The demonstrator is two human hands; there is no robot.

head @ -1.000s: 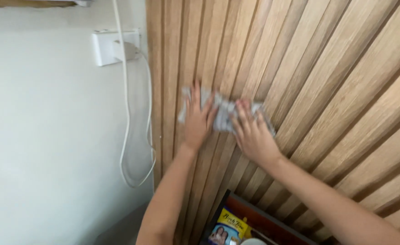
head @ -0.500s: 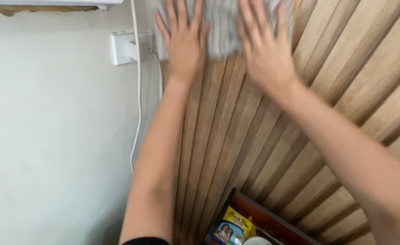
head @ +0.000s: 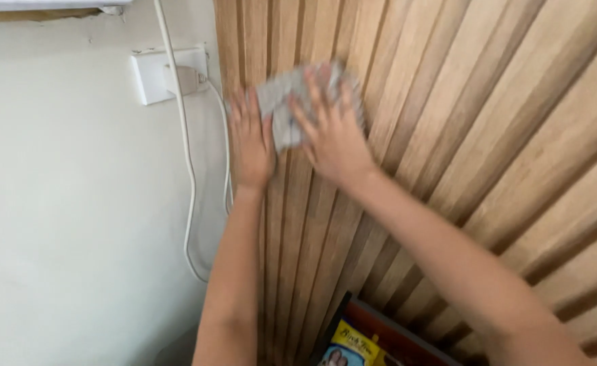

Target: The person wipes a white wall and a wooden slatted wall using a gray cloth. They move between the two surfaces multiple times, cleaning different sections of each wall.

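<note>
A grey cloth is pressed flat against a wooden slatted wall panel. My left hand lies on the cloth's left edge with its fingers spread, near the panel's left border. My right hand covers the cloth's right part, palm down, fingers spread upward. Both forearms reach up from the bottom of the view. Most of the cloth is hidden under my hands.
A white wall socket with a plug sits on the white wall left of the panel. Its white cable hangs down beside my left arm. Below, a dark shelf edge holds a yellow package.
Half a second ago both hands and the cloth were higher, at the top edge of the view. They have slid down the panel since then, after going up from a similar height.
</note>
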